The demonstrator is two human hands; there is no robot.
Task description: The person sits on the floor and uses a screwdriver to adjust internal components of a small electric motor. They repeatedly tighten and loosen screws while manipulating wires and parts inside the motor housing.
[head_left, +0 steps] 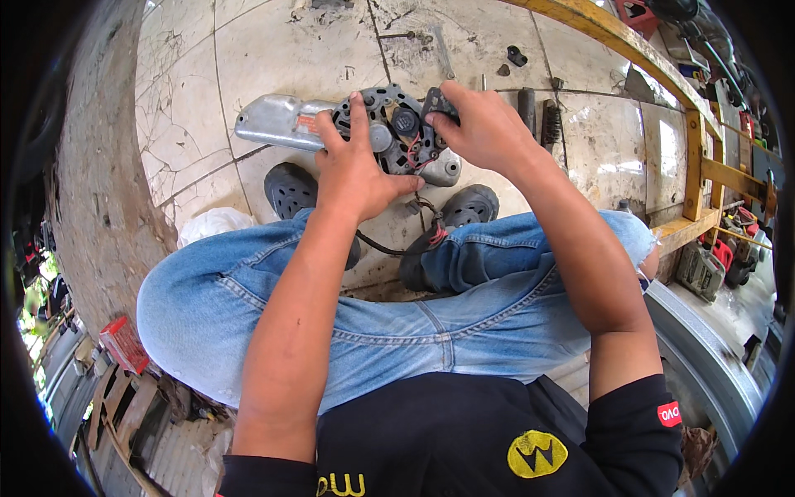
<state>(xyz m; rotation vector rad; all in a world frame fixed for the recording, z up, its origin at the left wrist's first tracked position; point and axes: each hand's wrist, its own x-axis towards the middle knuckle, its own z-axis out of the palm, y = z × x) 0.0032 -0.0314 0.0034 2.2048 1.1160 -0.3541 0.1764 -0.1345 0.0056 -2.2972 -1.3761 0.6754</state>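
A round, slotted grey metal housing (pixel 382 102) with a black round part and reddish wires (pixel 412 151) lies on the floor in front of me. It rests by a long grey metal cover (pixel 277 121), which reaches out to the left. My left hand (pixel 356 170) grips the housing's left side, fingers spread over its top and thumb along the near edge. Between the thumb and fingers of my right hand (pixel 489 128) is a small dark piece (pixel 436 103) at the housing's right side. A dark cable (pixel 383 247) runs from near the housing toward my feet.
Right of the housing lie a dark rod (pixel 527 108) and a coil spring (pixel 551 123). Beyond it are a bolt (pixel 404 36) and a small black part (pixel 517 56). A yellow metal frame (pixel 694 166) stands at the right. A white plastic bag (pixel 214 224) lies beside my left knee.
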